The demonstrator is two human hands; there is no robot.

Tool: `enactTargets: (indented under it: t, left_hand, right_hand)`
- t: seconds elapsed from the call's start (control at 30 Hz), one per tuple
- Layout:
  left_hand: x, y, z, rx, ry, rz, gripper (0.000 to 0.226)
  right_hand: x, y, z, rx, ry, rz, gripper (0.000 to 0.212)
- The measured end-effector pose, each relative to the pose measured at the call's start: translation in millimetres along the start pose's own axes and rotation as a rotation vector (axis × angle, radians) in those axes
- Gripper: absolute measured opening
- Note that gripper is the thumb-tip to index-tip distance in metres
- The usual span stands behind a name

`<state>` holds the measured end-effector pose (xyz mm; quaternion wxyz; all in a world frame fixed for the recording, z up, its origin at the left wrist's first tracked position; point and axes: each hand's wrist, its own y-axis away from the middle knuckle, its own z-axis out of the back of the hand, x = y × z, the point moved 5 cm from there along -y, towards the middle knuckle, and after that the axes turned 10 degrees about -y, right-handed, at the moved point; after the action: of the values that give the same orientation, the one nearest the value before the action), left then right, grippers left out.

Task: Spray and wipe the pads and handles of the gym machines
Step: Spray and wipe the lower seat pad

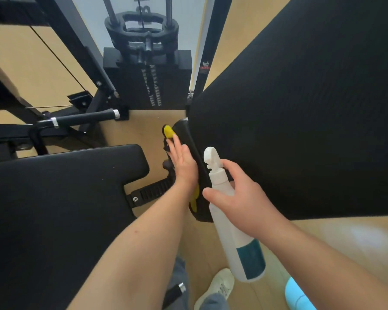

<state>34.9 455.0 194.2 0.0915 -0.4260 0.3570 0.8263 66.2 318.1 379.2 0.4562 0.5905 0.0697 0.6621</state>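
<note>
My left hand [183, 163] lies flat, fingers straight, pressing a yellow cloth [169, 132] against the side of a small black pad [188, 135]; the cloth shows beyond my fingertips and below my wrist. My right hand [240, 193] grips a white spray bottle [235, 231] with a teal label, nozzle pointing up towards the left. A large black back pad [311, 119] fills the right side. A black seat pad [54, 198] lies at lower left.
A black weight stack [147, 81] with guide rods stands straight ahead between frame posts. A black handle bar [83, 118] with silver collars juts out at left. My white shoe [220, 285] and a light blue object [298, 296] are on the wooden floor below.
</note>
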Motion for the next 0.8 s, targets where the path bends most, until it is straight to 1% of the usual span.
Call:
enactTargets:
  t: [0.03,0.1,0.17,0.23,0.27,0.3,0.33,0.4,0.47,0.53,0.57,0.63,0.67,0.7,0.73,0.77,0.8]
  left_hand:
    - [-9.8,-9.7,8.2,-0.008,0.037,-0.029,0.055]
    - [-31.3,-22.2,24.7,-0.029,0.108,-0.166,0.053]
    - [-46.4,-18.9,31.2,-0.038,0.083,-0.320,0.053]
    - [-31.0,-6.2,19.7,-0.021,0.017,-0.368,0.057]
    - [-12.1,2.4,11.7,0.000,0.003,-0.327,0.063]
    - [9.5,12.7,1.8,0.049,0.039,-0.261,0.064]
    - [31.4,25.6,-9.1,0.105,0.067,-0.206,0.059]
    - [61.3,58.6,-19.2,0.165,0.078,-0.147,0.050]
    - [70.0,82.0,-11.6,0.160,0.100,-0.056,0.044]
    - [60.1,84.0,10.4,0.091,0.110,-0.013,0.053]
    - [48.1,79.8,19.0,0.091,0.113,-0.021,0.055]
    - [18.7,63.4,30.4,0.114,0.139,-0.045,0.045]
    - [2.5,52.6,36.7,0.110,0.157,-0.055,0.053]
    - [-9.3,39.6,41.3,0.101,0.154,-0.077,0.069]
    - [-17.2,26.3,44.3,0.073,0.163,-0.122,0.076]
    - [-24.2,15.0,45.6,0.064,0.163,-0.152,0.070]
    - [-26.3,7.4,43.0,0.082,0.163,-0.134,0.061]
  right_hand:
    - [3.6,-4.7,-3.3,-0.001,0.002,0.003,0.052]
    - [10.2,-14.2,-9.5,-0.004,0.014,0.013,0.057]
    - [13.2,-23.8,-13.1,-0.012,0.013,0.019,0.062]
    - [14.0,-30.8,-15.5,-0.019,-0.003,0.028,0.062]
    - [15.5,-32.5,-16.8,-0.018,-0.002,0.031,0.062]
    - [17.9,-33.7,-17.8,-0.016,0.008,0.034,0.062]
    - [20.3,-34.1,-17.9,-0.014,0.021,0.032,0.062]
    - [24.0,-35.4,-17.4,-0.001,0.044,0.016,0.063]
    - [28.0,-36.5,-16.9,0.011,0.057,-0.003,0.060]
    - [32.1,-38.4,-18.0,0.008,0.066,-0.006,0.054]
    - [33.3,-40.0,-19.1,0.008,0.065,-0.005,0.052]
    - [35.5,-43.9,-22.1,0.005,0.051,-0.010,0.050]
    - [37.2,-46.5,-23.5,0.006,0.043,-0.015,0.051]
    - [38.4,-50.1,-24.6,0.007,0.037,-0.019,0.052]
    - [39.7,-54.1,-25.4,0.007,0.031,-0.020,0.051]
    - [41.2,-58.6,-25.4,0.005,0.027,-0.017,0.049]
    - [43.7,-62.9,-25.3,0.001,0.024,-0.011,0.047]
